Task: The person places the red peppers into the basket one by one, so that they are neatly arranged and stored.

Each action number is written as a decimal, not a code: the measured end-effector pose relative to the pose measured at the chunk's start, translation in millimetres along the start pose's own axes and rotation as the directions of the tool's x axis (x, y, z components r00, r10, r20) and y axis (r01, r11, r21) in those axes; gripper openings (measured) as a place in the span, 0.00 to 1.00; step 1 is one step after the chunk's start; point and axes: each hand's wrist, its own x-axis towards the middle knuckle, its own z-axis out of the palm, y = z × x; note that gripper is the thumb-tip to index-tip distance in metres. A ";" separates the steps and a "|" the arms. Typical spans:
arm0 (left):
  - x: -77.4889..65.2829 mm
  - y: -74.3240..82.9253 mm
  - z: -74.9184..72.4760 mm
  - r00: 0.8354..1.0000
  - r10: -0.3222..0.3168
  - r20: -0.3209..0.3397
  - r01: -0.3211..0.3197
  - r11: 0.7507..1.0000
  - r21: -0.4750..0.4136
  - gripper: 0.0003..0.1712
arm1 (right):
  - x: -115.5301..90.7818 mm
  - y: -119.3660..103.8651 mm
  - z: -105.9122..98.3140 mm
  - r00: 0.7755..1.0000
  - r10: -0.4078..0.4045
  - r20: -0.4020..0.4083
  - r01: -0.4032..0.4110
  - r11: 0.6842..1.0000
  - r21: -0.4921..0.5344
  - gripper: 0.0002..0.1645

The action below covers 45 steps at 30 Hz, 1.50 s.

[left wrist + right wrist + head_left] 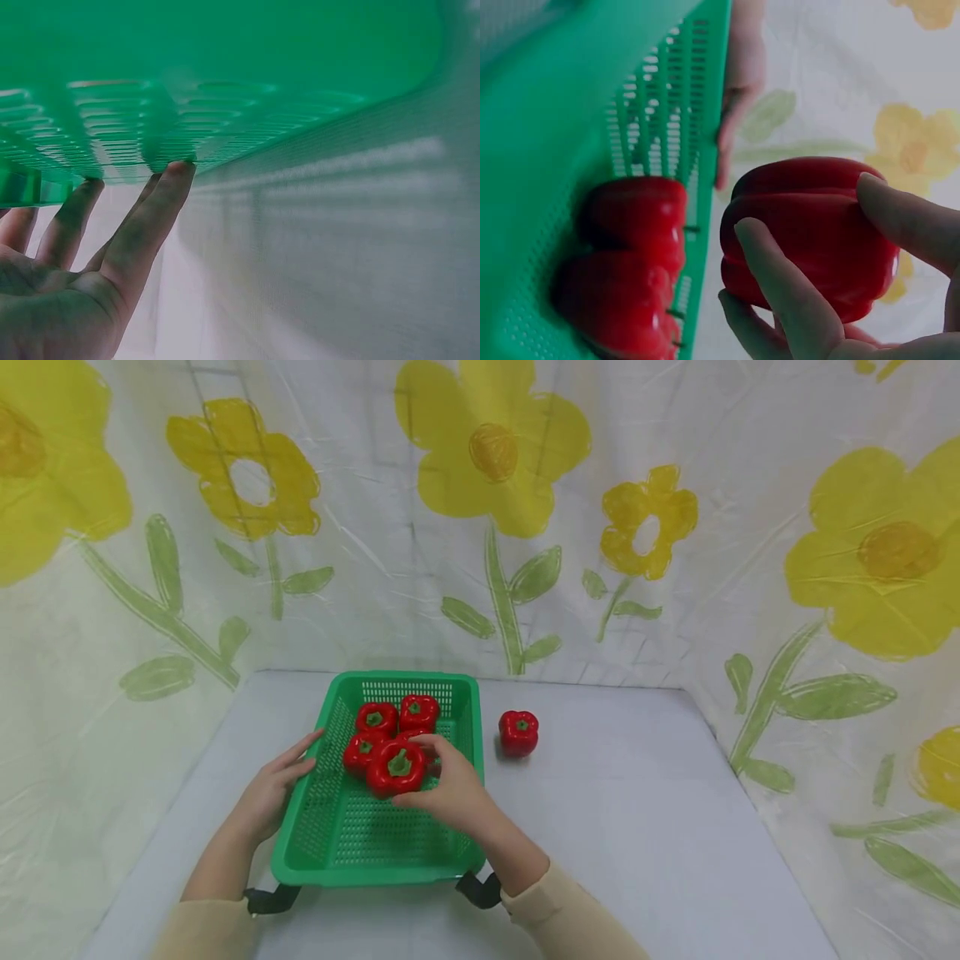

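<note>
A red bell pepper point(397, 770) with a green stem is gripped by my right hand point(450, 789), thumb and fingers spread round its sides. In the right wrist view this pepper point(810, 236) shows above the rim level of the green basket point(341, 835). Several other red peppers lie in the basket's far half, among them one at the back point(419, 712) and one at the left point(365, 752); another is partly hidden behind the held one. My left hand point(266, 793) touches the basket's left outer side, its fingers point(150, 229) extended against the slotted wall.
A single red pepper point(518, 733) stands on the white table point(615, 827) to the right of the basket. A white curtain point(360, 585) with yellow flowers hangs behind and at both sides. Black straps point(478, 890) cross both wrists near the basket's front rim.
</note>
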 end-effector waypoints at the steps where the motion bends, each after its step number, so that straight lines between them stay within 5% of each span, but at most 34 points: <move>1: -0.1 0.1 0.0 1.000 0.002 0.002 -0.002 1.000 0.001 0.34 | 0.7 0.9 3.4 1.000 -0.001 0.008 0.001 1.000 -0.002 0.42; 17: -0.5 -1.4 -0.8 1.000 0.017 0.016 -0.017 1.000 -0.003 0.34 | 12.6 15.4 54.7 0.991 0.132 -0.001 -0.132 0.990 -0.051 0.41; 30: -0.1 -2.6 0.6 1.000 0.003 0.019 -0.003 1.000 0.014 0.33 | 22.2 20.9 84.4 0.990 0.140 -0.034 -0.144 0.967 -0.212 0.42; 45: 0.8 -3.3 1.2 1.000 0.009 0.002 -0.009 0.999 0.036 0.34 | 34.4 21.5 92.1 0.981 0.191 -0.042 -0.194 0.922 -0.337 0.42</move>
